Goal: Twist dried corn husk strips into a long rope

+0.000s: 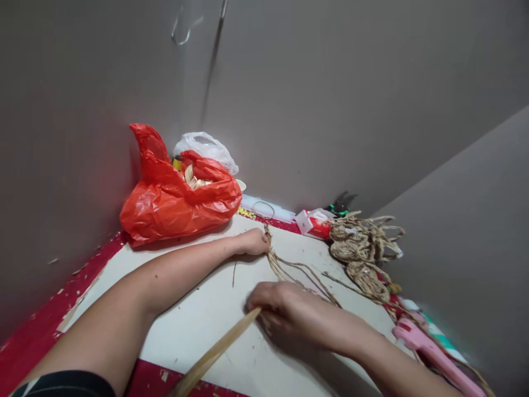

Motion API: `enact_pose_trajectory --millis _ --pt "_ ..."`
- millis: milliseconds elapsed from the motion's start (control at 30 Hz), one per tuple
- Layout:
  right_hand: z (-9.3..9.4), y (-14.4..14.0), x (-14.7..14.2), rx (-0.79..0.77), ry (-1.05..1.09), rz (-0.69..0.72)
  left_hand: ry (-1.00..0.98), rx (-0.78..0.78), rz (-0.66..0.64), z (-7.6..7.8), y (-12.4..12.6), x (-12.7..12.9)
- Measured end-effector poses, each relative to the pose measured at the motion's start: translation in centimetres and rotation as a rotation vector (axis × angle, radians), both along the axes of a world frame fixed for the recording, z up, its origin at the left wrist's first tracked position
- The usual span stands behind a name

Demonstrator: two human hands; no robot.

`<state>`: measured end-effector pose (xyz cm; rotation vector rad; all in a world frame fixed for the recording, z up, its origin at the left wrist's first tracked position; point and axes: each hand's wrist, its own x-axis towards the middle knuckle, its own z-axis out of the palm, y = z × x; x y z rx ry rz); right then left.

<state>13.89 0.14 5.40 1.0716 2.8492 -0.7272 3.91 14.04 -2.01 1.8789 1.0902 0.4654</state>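
My left hand [254,241] is closed around the top of a bundle of twisted straw cords [278,269] over the white board [198,320]. A knotted end sticks up past the fist, and the loose cords trail down to the right. Nearer to me, my right hand [285,309] is closed on a flat tan fibre strip [219,350], which runs down toward the bottom edge of the view. The right fingers are slightly blurred, and whether the strip joins the bundle is hidden behind them.
A red plastic bag [177,212] holding pale dry pieces stands at the back left, with a white bag [206,148] behind it. Woven straw pieces [351,245] lie at right, by a red-and-white box [312,223]. A pink tool [433,353] lies at the right edge. Grey walls enclose the corner.
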Motion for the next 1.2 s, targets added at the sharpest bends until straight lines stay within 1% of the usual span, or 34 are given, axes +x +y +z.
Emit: enact_pose_trajectory --millis 100,167,200,233,300,333,367,400,467,500,533,633,700,767,833,867,967,1067,1133,1200 --pt "-0.9 1.4 -1.6 0.086 0.15 0.068 0.006 -0.014 -0.006 0.2 0.1 0.0" --pt "-1.3 2.4 -1.7 0.167 0.256 0.065 -0.001 -0.026 -0.028 0.3 0.2 -0.1" --pt "-1.4 2.7 -1.6 0.213 0.315 0.025 -0.009 -0.036 -0.043 0.3 0.2 -0.2" --pt "-1.5 2.9 -1.3 0.257 0.379 -0.045 -0.018 -0.048 -0.06 0.3 0.3 -0.2" --pt "-1.7 2.9 -0.7 0.296 0.478 -0.238 -0.033 -0.072 -0.075 0.3 0.2 -0.3" --pt "-1.8 2.6 -0.5 0.261 0.498 -0.337 -0.041 -0.072 -0.066 0.4 0.1 -0.3" --pt "-1.9 2.2 -0.5 0.183 0.493 -0.423 -0.045 -0.065 -0.049 0.4 0.1 -0.3" --pt "-2.1 1.7 -0.6 0.073 0.467 -0.488 -0.048 -0.054 -0.028 0.4 0.0 -0.2" --pt "-2.7 0.9 -1.3 -0.12 0.376 -0.549 -0.054 -0.032 0.004 0.5 -0.2 -0.1" --pt "-3.1 0.6 -1.8 -0.156 0.324 -0.555 -0.057 -0.028 0.009 0.5 -0.2 0.0" --pt "-3.5 0.4 -2.3 -0.142 0.271 -0.556 -0.059 -0.031 0.01 0.5 -0.2 0.0" --pt "-4.9 0.8 -3.7 0.028 0.137 -0.577 -0.054 -0.039 0.01 0.5 -0.2 0.1" --pt "-5.7 1.2 -4.2 0.076 0.118 -0.583 -0.042 -0.038 0.006 0.5 -0.2 0.1" --pt "-6.1 1.4 -4.3 0.031 0.191 -0.554 -0.035 -0.031 0.005 0.6 -0.2 0.1" --pt "-6.0 1.3 -4.2 -0.096 0.336 -0.538 -0.034 -0.024 0.014 0.7 -0.2 0.1" --pt "-5.7 1.1 -4.0 -0.172 0.416 -0.552 -0.038 -0.022 0.016 0.7 -0.2 0.1" --pt "-3.9 0.5 -2.8 -0.394 0.617 -0.675 -0.051 -0.028 0.001 0.7 -0.3 0.0" --pt "-2.1 0.8 -1.2 -0.532 0.851 -0.819 -0.065 -0.066 -0.005 0.8 -0.4 -0.2" --pt "-1.7 1.6 0.0 -0.576 1.013 -0.898 -0.094 -0.098 0.001 0.9 -0.5 -0.3" --pt "-2.0 2.9 1.1 -0.624 1.12 -0.95 -0.15 -0.131 0.005 0.9 -0.6 -0.4"
